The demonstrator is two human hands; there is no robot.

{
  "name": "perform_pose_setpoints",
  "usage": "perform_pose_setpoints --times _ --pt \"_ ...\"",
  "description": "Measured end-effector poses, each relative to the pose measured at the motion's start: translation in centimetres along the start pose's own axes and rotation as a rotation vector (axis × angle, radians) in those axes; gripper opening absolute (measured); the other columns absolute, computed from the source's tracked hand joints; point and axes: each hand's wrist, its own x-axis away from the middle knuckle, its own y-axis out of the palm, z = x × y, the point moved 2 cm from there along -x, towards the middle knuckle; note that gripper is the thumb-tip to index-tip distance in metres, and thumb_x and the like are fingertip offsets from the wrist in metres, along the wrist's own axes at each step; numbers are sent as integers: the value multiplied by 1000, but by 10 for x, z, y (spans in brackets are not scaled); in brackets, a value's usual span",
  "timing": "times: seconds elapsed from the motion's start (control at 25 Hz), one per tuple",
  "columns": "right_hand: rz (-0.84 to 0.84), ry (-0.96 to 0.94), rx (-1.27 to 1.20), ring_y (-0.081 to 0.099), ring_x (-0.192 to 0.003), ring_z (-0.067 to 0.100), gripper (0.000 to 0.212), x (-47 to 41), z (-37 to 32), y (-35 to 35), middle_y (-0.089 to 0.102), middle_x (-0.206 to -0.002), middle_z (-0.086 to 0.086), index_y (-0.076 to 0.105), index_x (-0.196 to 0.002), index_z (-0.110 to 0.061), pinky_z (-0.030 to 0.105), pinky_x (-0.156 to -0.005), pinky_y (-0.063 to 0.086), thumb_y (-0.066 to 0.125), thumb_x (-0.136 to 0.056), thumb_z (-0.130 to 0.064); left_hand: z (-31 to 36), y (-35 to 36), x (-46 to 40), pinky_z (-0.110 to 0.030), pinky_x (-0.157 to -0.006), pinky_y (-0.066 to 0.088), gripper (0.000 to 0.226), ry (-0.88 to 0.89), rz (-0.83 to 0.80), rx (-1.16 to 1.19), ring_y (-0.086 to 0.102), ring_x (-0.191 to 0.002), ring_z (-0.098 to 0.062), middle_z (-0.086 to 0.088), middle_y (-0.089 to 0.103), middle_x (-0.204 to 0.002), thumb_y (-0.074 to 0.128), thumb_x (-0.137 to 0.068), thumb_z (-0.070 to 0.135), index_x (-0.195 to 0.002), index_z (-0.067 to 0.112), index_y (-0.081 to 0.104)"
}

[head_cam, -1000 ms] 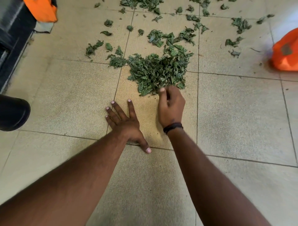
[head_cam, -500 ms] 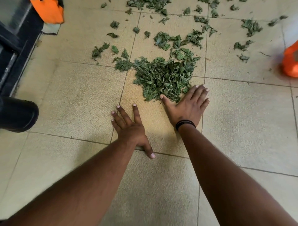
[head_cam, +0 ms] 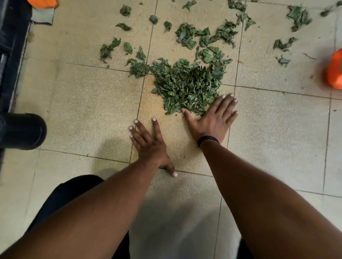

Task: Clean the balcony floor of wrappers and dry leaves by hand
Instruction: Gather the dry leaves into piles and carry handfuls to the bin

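Person crouches over beige tiled floor [head_cam: 79, 103]. Left hand [head_cam: 148, 144] lies flat on the tile, palm down, fingers straight and spread, thumb stretched back toward the body, holding nothing. It sits near the leaf pile [head_cam: 187, 85] but not touching it.

Right hand [head_cam: 212, 118] also flat, palm down, fingers straight and close together, nothing gripped. Its thumb and the inner edge of the index finger lie against the near-right edge of the pile, fingertips pointing up-right along the heap's side. Black band [head_cam: 207, 139] on the right wrist.

Pile is a dense heap of green dried leaves, straddling a grout line, just beyond both hands. Scattered leaves [head_cam: 187, 35] lie loose farther out on the tiles, more off to the left [head_cam: 109, 49] and far right [head_cam: 298, 16].

Orange object [head_cam: 334, 72] at right edge, blurred, can't tell what it is. Another orange thing [head_cam: 41, 2] at top left corner, mostly cut off. Black rounded object [head_cam: 22, 131] at left edge on the floor. Dark frame [head_cam: 9, 51] runs along the left side.
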Motion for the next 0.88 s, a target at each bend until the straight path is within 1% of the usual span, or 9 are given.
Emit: perform_pose_setpoints --times 0.28,0.44,0.48,0.56,0.64,0.68,0.76,0.8,0.88 --pt "-34 34 24 -10 -154 37 137 -3 -1 -1 -8 -167 21 1 -159 0 59 -122 4 17 -70 -103 6 -5 0 -66 -106 -25 190 -2 -4 38 -52 -119 -60 -41 -61 -123 98 -31 59 -126 11 -60" --pt "-41 33 24 -7 -155 37 137 -4 -2 -4 -4 -167 22 3 -159 1 58 -122 4 19 -70 -102 -2 1 2 -67 -112 -21 187 99 26 73 -51 -125 -57 -38 -56 -133 92 -30 71 -140 14 -49" --pt "-36 34 23 -6 -155 37 137 -3 -2 -3 -4 -167 21 3 -159 1 58 -122 4 19 -70 -102 -2 1 1 -67 -114 -18 178 152 79 108 -47 -131 -55 -36 -50 -141 85 -39 80 -148 14 -40" --pt "-13 28 24 -5 -155 37 137 -3 -1 0 -3 -167 21 3 -159 0 58 -123 4 19 -70 -102 2 -17 -14 -62 -120 -9 139 214 353 247 -25 -147 -48 -31 -25 -160 60 -67 88 -160 11 -9" --pt "7 18 16 -5 -155 36 137 -3 0 1 -3 -167 21 3 -159 0 58 -123 4 19 -70 -102 0 -60 -39 -59 -124 6 104 189 701 348 3 -154 -42 -28 4 -165 46 -87 77 -160 7 17" --pt "13 11 9 -5 -155 36 136 -3 0 1 -3 -167 20 3 -159 0 58 -123 5 18 -70 -102 -7 -82 -52 -58 -123 11 95 161 827 359 11 -153 -41 -27 12 -164 44 -92 71 -158 6 24" --pt "7 9 5 -6 -155 36 136 -2 1 1 -3 -167 20 3 -159 -1 59 -123 5 17 -70 -102 -34 -108 -77 -58 -122 15 88 103 969 287 15 -152 -42 -28 16 -163 42 -97 66 -156 3 26" --pt "12 8 4 -7 -155 35 136 -1 1 2 -4 -167 20 3 -159 -1 59 -123 5 17 -70 -102 -52 -110 -86 -57 -122 15 89 80 983 227 12 -153 -42 -28 15 -164 40 -98 67 -157 2 23" --pt "20 9 -1 -8 -155 35 135 -3 1 1 -5 -167 20 2 -159 -1 59 -123 5 17 -71 -102 -81 -97 -93 -57 -123 12 95 61 907 175 5 -155 -39 -25 8 -166 34 -99 71 -159 1 13"
